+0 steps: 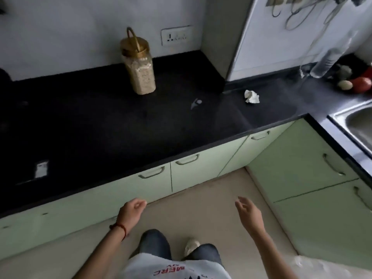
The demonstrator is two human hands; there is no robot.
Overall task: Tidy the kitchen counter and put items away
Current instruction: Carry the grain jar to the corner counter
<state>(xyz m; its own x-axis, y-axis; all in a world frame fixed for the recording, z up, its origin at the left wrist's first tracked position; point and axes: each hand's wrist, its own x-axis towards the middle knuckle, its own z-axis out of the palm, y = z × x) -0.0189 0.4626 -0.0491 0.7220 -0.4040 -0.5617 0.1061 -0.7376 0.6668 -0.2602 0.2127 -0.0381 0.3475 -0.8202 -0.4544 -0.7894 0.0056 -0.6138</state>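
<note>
both hands empty, low in front of the pale green cabinets (201,174); left hand (133,210) loosely curled, right hand (248,213) open, fingers spread; clear jar of pale grains with gold lid (140,66) stands upright on the black stone counter (100,127) near the wall; crumpled white tissue (251,96) lies further right, well apart from the jar; steel sink (354,125) at far right

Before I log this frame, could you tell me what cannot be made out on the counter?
Head view only:
- Clear bottle: blurred, its contents unreadable.
- Dark object: cut off by the left edge.
- Small white item: too small and dim to identify.
- Sink: its basin runs off the right edge.
</note>
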